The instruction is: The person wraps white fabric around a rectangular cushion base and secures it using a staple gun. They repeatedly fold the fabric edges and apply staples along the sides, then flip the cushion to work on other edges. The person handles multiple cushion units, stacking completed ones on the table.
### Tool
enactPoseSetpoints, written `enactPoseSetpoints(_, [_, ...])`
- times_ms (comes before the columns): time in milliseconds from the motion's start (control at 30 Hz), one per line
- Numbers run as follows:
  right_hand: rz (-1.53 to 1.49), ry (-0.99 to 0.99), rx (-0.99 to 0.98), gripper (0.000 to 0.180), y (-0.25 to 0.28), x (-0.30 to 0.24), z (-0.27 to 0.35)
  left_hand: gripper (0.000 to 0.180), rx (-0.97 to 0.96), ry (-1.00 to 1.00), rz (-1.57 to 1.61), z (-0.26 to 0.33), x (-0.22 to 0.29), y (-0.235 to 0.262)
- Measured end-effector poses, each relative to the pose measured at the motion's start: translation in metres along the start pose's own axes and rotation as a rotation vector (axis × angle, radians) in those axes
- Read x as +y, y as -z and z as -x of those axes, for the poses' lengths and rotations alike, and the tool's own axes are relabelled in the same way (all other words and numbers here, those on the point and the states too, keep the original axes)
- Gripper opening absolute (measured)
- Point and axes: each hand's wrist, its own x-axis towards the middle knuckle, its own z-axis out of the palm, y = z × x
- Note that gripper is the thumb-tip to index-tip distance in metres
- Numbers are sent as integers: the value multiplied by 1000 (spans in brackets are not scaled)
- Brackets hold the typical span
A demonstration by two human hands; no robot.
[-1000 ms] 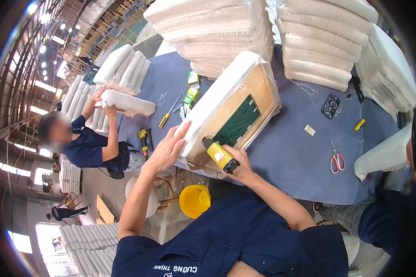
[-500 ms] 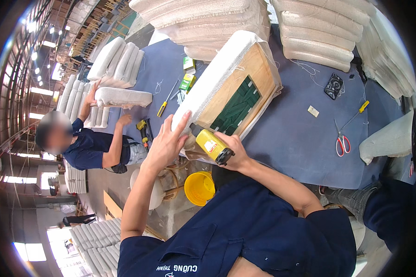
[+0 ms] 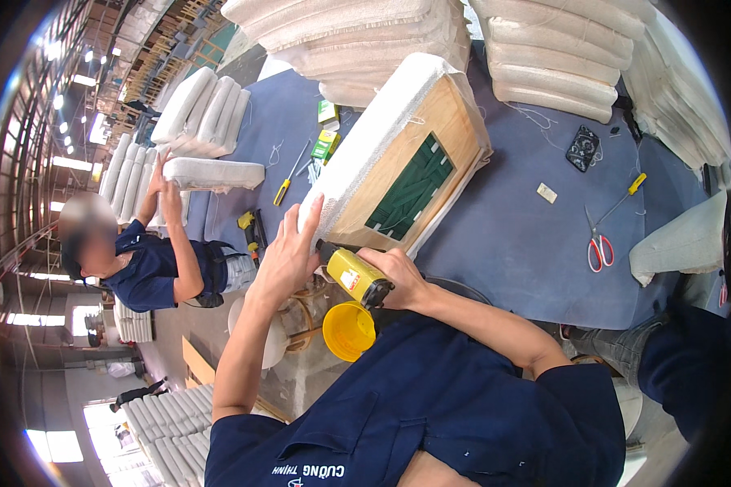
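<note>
A seat cushion [image 3: 357,138] with white fabric is propped up on the table, its wooden underside [image 3: 456,114] turned towards me. Green webbing [image 3: 410,191] fills an opening in the wood. My left hand [image 3: 286,247] grips the cushion's near left end, fingers along the white side. In my right hand [image 3: 398,280] is a yellow-green staple gun [image 3: 354,276], its dark nose close to the cushion's near edge beside my left fingers. Whether the nose touches the fabric, I cannot tell.
On the blue-grey table [image 3: 516,252] lie red-handled scissors [image 3: 599,250], screwdrivers, a patterned black phone [image 3: 582,148] and green boxes [image 3: 326,146]. Another staple gun [image 3: 253,234] lies left. Cushion stacks [image 3: 552,57] line the far side. A person [image 3: 166,268] works at left; a yellow bucket [image 3: 349,331] stands below.
The staple gun and my right hand have shifted left and slightly down, along the cushion's near edge. At left, the other person's lower hand has risen to the cushion there.
</note>
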Motion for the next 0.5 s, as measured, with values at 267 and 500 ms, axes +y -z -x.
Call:
enactPoseSetpoints(267, [128, -113, -287, 53, 41, -13, 6, 124, -17, -41, 95, 6, 9, 11])
enactPoseSetpoints(500, [444, -863, -225, 77, 141, 43, 135, 137, 353, 134, 835, 53, 59, -53])
